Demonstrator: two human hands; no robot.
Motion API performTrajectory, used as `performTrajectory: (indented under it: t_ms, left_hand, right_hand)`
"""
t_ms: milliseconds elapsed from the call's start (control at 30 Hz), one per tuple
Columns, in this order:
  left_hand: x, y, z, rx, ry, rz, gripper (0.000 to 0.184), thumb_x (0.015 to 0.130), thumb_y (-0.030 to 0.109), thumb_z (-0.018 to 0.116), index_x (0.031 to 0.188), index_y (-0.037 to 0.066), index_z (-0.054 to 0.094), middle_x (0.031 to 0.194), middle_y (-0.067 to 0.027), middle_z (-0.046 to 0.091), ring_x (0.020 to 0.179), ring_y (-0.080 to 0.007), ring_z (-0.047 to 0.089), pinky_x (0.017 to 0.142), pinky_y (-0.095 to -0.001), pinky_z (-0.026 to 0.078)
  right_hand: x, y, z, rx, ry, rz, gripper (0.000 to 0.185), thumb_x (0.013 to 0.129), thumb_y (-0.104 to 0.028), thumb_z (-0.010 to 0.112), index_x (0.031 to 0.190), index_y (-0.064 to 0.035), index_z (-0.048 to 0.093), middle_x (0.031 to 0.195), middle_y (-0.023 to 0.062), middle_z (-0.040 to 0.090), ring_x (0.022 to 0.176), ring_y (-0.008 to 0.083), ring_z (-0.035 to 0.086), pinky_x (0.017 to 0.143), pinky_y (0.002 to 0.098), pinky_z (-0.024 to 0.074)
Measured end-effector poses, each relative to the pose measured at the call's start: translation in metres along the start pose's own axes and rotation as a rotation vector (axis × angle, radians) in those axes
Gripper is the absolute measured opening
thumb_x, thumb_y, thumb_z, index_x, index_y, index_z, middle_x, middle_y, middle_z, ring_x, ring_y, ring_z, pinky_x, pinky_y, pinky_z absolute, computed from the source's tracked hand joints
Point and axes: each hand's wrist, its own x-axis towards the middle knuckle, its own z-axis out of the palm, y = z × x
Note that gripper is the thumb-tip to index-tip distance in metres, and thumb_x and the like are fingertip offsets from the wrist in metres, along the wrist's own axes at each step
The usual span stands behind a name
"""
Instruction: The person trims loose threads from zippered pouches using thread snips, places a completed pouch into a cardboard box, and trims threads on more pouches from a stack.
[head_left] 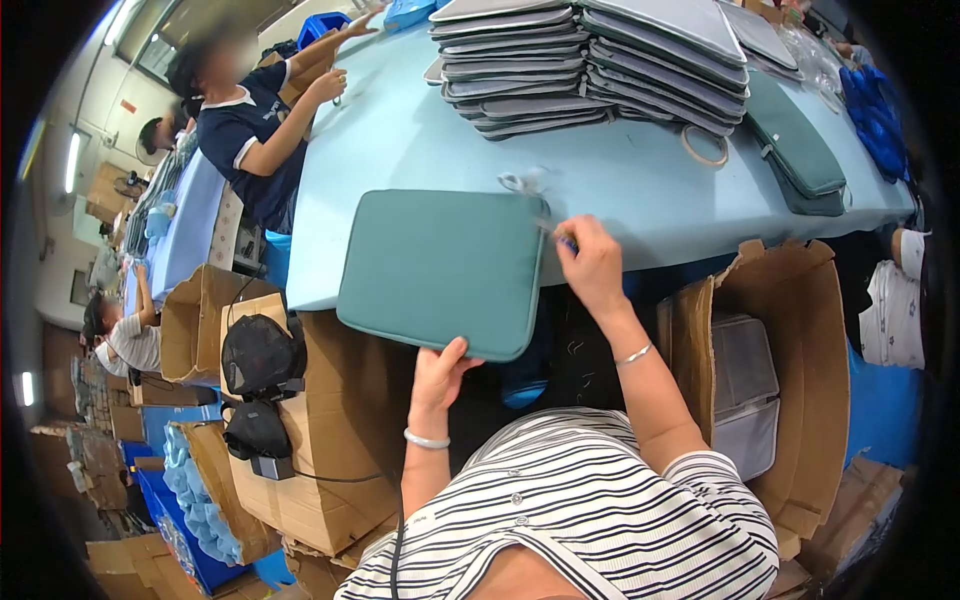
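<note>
A dark green laptop sleeve lies partly on the blue tabletop, its near edge jutting past the table. My left hand grips that near edge, thumb on top and fingers hidden underneath. At the sleeve's right edge, my right hand is closed around a small tool with a blue part. It resembles thread snips, but the fingers cover most of it and its tip is blurred. Just beyond the sleeve's far right corner sits a small clear, crumpled-looking bit.
Tall stacks of grey-sided sleeves stand at the back, beside a tape roll and more green sleeves. An open carton holding grey sleeves is at my right. Another carton stands left; a co-worker is across the table's left side.
</note>
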Motion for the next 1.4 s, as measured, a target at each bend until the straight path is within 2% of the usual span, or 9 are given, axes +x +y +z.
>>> performTrajectory:
  t_ms: [167,267,333,400,467,667,1100,1267,1400]
  left_hand:
    - [0.000,-0.008,-0.072,-0.471,0.011,0.185,0.031,0.099,0.025,0.050,0.121,0.003,0.053,0.102,-0.0070,0.066,0.089,-0.0166,0.065,0.073,-0.0248,0.056]
    - [0.001,-0.010,-0.027,-0.212,0.367,0.194,0.029,0.096,0.018,0.056,0.122,0.003,0.053,0.107,-0.0104,0.064,0.096,-0.0202,0.064,0.078,-0.0298,0.056]
    - [-0.007,-0.044,-0.037,-0.093,0.135,-0.033,0.046,0.088,0.005,0.065,0.130,0.004,0.047,0.126,-0.0179,0.055,0.110,-0.0314,0.060,0.090,-0.0431,0.053]
    - [-0.006,-0.048,0.000,-0.166,-0.109,0.058,0.056,0.094,0.023,0.061,0.141,0.010,0.035,0.133,-0.0209,0.047,0.116,-0.0334,0.055,0.094,-0.0436,0.051]
    - [0.005,-0.040,0.026,-0.471,-0.062,0.004,0.039,0.096,0.020,0.058,0.128,0.002,0.047,0.129,-0.0194,0.053,0.110,-0.0317,0.060,0.091,-0.0406,0.053]
    - [0.016,-0.030,0.031,-0.267,0.188,0.011,0.027,0.096,0.023,0.058,0.111,0.000,0.059,0.103,-0.0114,0.067,0.092,-0.0214,0.067,0.082,-0.0325,0.057]
    - [0.000,-0.014,-0.033,-0.215,-0.041,-0.130,0.021,0.095,0.010,0.055,0.111,-0.002,0.059,0.096,-0.0159,0.067,0.079,-0.0217,0.069,0.068,-0.0315,0.060]
    - [0.001,0.012,-0.070,-0.142,-0.098,-0.059,0.040,0.093,0.029,0.059,0.120,-0.001,0.054,0.093,-0.0146,0.068,0.061,-0.0234,0.066,0.053,-0.0282,0.056]
    - [0.008,0.019,-0.065,-0.201,0.165,0.096,0.050,0.096,0.044,0.051,0.130,0.007,0.047,0.115,-0.0068,0.061,0.093,-0.0203,0.062,0.078,-0.0331,0.052]
  right_hand:
    - [0.005,-0.011,-0.003,0.183,-0.092,0.215,0.017,0.081,-0.010,0.069,0.079,0.0018,0.057,0.070,0.0147,0.060,0.060,0.0274,0.057,0.056,0.0353,0.0444]
    - [-0.008,-0.025,0.006,0.303,-0.095,0.220,0.017,0.083,-0.011,0.069,0.077,0.0015,0.059,0.062,0.0089,0.055,0.054,0.0130,0.048,0.052,0.0288,0.0393]
    - [-0.014,-0.035,0.005,0.324,-0.129,0.228,0.017,0.083,-0.011,0.069,0.077,0.0019,0.059,0.062,0.0089,0.055,0.054,0.0126,0.047,0.052,0.0282,0.0392]
    - [-0.024,-0.040,0.005,0.304,-0.186,0.184,0.014,0.081,-0.008,0.070,0.080,0.0012,0.059,0.068,0.0115,0.058,0.058,0.0206,0.054,0.054,0.0310,0.0430]
    - [-0.033,-0.044,0.004,0.286,-0.235,0.111,0.014,0.078,-0.007,0.070,0.084,0.0007,0.059,0.075,0.0133,0.060,0.065,0.0290,0.060,0.058,0.0350,0.0473]
    - [-0.038,-0.042,0.003,0.210,-0.218,-0.008,0.012,0.076,-0.003,0.069,0.084,-0.0026,0.059,0.077,0.0108,0.060,0.069,0.0299,0.062,0.059,0.0362,0.0495]
    - [-0.023,-0.044,0.000,0.310,-0.397,0.113,0.014,0.080,-0.011,0.071,0.084,-0.0011,0.062,0.077,0.0110,0.062,0.066,0.0280,0.060,0.059,0.0346,0.0473]
    - [-0.006,-0.048,-0.021,0.335,-0.283,0.222,0.013,0.084,-0.012,0.069,0.086,-0.0005,0.064,0.080,0.0093,0.065,0.062,0.0170,0.057,0.057,0.0273,0.0443]
    - [-0.004,-0.044,-0.021,0.314,-0.264,0.214,0.011,0.084,-0.008,0.069,0.087,0.0019,0.063,0.076,0.0073,0.063,0.057,0.0127,0.050,0.053,0.0254,0.0400]
